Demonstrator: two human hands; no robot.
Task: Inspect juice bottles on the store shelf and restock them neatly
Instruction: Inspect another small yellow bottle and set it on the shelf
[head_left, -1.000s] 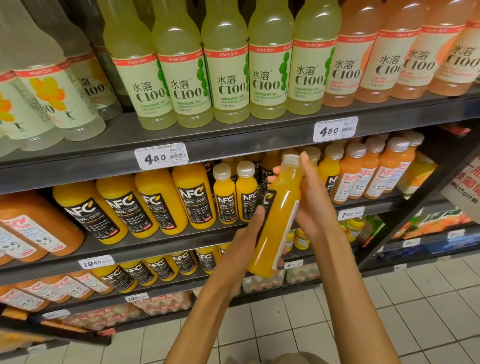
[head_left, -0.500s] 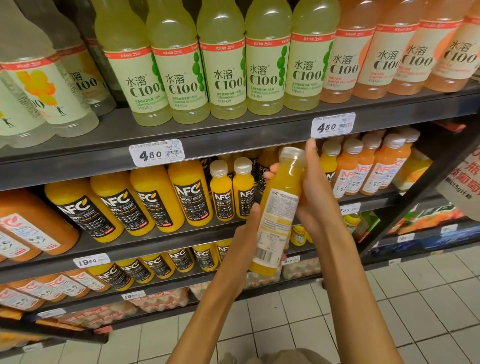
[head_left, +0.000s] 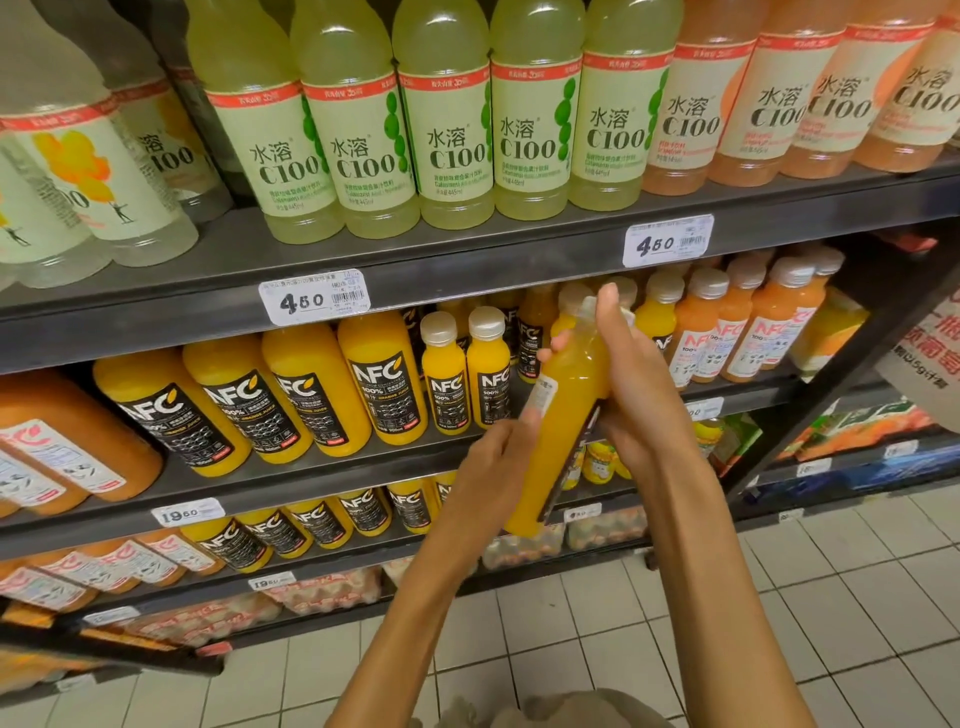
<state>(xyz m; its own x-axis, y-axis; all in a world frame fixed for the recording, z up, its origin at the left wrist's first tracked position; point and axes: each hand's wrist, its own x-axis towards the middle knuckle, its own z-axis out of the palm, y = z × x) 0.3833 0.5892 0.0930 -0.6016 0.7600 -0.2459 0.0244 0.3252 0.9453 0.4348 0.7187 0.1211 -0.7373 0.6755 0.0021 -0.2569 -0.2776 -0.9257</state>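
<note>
Currently held: small orange juice bottle (head_left: 563, 415), tilted, off the middle shelf (head_left: 363, 478).
Left hand (head_left: 493, 462): fingers wrapped round its lower body.
Right hand (head_left: 631, 384): clasps neck; cap hidden, seemingly.
Risk: turning could slip the bottle onto tiles.

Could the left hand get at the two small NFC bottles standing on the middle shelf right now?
Probably not at once. The left hand is wrapped round the lower part of the held orange juice bottle, so its grip is taken. The two small NFC bottles stand close by at the shelf front with nothing before them.
</note>
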